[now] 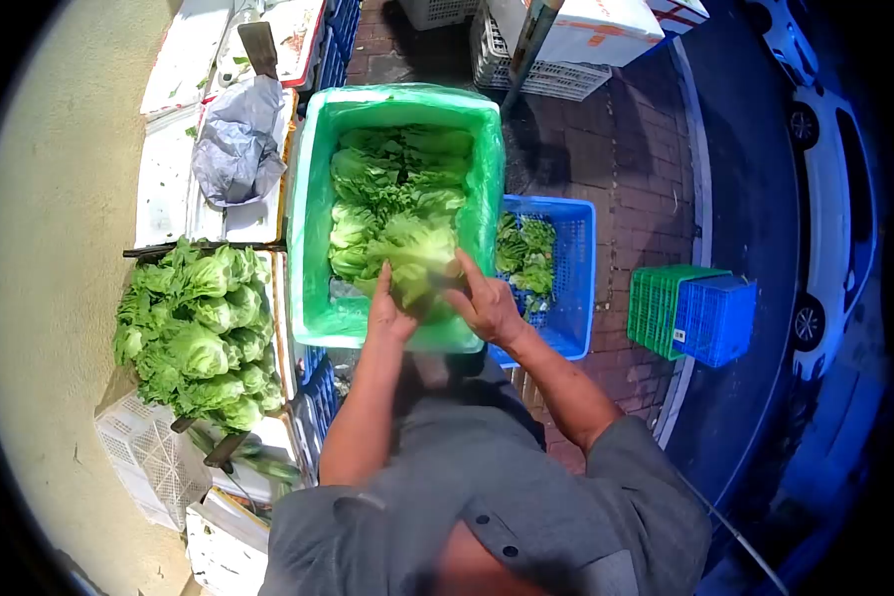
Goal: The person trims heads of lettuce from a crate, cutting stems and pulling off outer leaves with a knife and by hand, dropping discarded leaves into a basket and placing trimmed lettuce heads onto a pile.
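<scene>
Between both hands is a pale green head of lettuce (413,250), held over the near half of a foam box (302,214) lined with green plastic. My left hand (390,316) grips its left side, fingers pointing up along the leaves. On the other side, my right hand (491,310) has its thumb and fingers against the lettuce; this edge is slightly blurred. Beyond it, more lettuce heads (402,164) lie packed in rows inside the box. The undersides of the fingers are hidden by leaves.
To the left, a pile of lettuce (204,333) rests on a stand beside the wall. A blue crate (574,268) with leafy scraps adjoins the box on the right. Further right are a green crate (656,306) and a smaller blue crate (715,320). White boxes (601,35) stand ahead.
</scene>
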{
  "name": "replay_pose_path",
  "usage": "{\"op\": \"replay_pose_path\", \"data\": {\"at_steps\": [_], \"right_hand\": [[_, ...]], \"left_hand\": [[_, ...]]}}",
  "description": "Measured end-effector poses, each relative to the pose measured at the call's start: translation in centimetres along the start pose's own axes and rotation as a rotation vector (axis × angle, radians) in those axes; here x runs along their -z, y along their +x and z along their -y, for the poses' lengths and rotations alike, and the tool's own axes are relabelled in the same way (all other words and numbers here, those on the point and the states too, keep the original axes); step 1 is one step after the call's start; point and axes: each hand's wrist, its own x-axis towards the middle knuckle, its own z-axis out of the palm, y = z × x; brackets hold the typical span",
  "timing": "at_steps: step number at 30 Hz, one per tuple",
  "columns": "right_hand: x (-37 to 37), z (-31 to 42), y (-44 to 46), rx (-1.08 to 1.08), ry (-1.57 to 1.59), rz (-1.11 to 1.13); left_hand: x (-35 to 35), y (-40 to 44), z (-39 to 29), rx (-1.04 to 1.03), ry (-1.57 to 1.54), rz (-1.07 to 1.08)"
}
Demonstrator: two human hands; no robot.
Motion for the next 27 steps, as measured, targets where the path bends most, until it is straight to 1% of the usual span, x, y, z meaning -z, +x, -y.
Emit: {"op": "replay_pose_path", "data": {"at_steps": [5,8,14,17,20,23,27], "right_hand": [[0.4,0.7,-0.2,0.021,0.004,-0.011],[0.5,0.9,-0.2,0.041,-0.023,-0.017],[0.8,1.2,-0.4,-0.016,0.022,0.001],[1.0,1.2,-0.3,0.01,0.04,-0.018],[1.2,1.3,-0.4,-0.006,0.049,0.0],[1.8,1.6,-0.2,-0.039,0.05,0.029],[1.7,1.2,-0.1,0.042,0.058,-0.031]], "left_hand": [[-0.8,-1.0,0.3,0.03,-0.072,-0.017],[-0.4,-1.1,0.3,0.025,-0.047,0.052],[-1.7,-2.2,0.6,0.033,-0.038,0.009],[-1.7,-2.3,0.7,0.026,-0.017,0.019],[-1.7,-2.3,0.6,0.024,-0.001,-0.021],[-2.1,-2.7,0.6,0.016,0.01,-0.007],[-2.2,-2.7,0.8,-0.008,0.017,-0.012]]}}
